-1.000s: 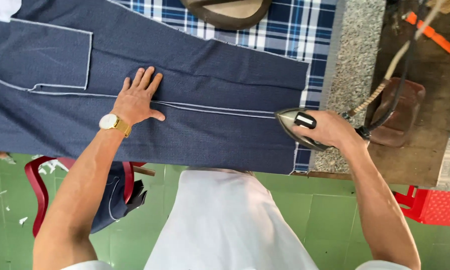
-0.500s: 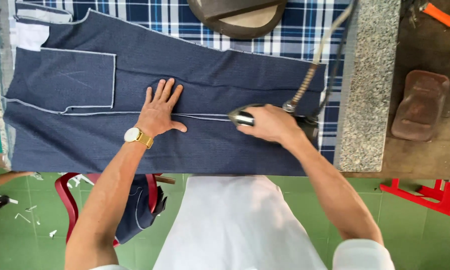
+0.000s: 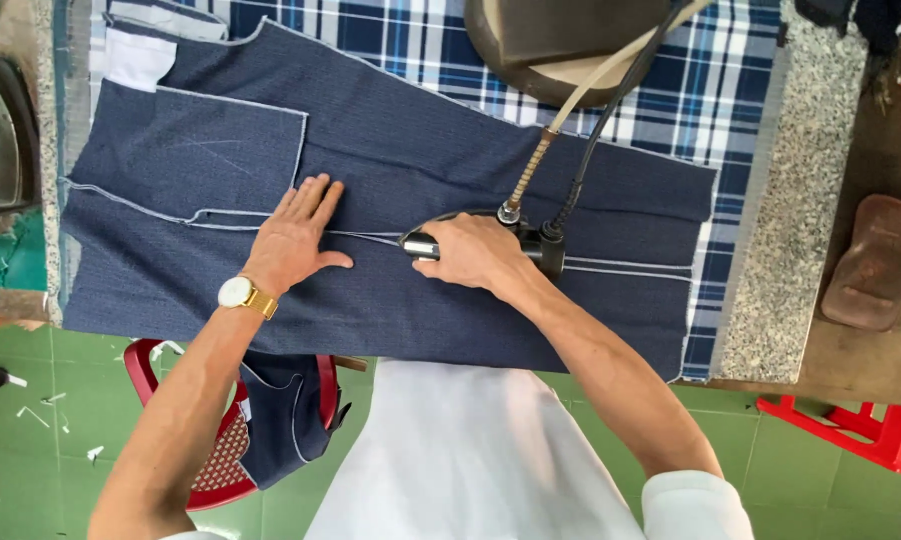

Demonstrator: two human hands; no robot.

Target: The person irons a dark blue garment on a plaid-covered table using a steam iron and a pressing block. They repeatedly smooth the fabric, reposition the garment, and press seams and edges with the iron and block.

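The navy fabric piece (image 3: 390,190) lies spread flat over a blue-and-white plaid cover (image 3: 670,90) on the desk (image 3: 800,200), reaching from near the desk's left edge almost to its right edge. A pale stitched seam (image 3: 620,268) runs along its length, roughly midway between the far and near edges.

The right hand (image 3: 470,252) has its fingers clamped around the handle of an iron (image 3: 480,240), which sits on the seam about the middle of the cloth. A cord and a hose (image 3: 560,130) rise from the iron's back end toward the desk's far edge. The left hand (image 3: 292,238) lies flat on the fabric just beside the iron's nose — fingers apart and stretched out, holding nothing, pressing the cloth down on the seam line.

Judging from where the iron sits, the stretch of seam between it and the right edge looks flat and open, so that part seems pressed. The stretch under and beyond the left hand, toward the pocket-shaped panel (image 3: 230,150) near the far-left corner, appears not yet reached — perhaps half the seam is left.

A dark rounded pad (image 3: 570,40) rests at the far edge. More navy cloth (image 3: 280,420) hangs over a red chair (image 3: 220,470) below the near edge, and a brown iron rest (image 3: 875,265) sits beyond the desk's right edge.
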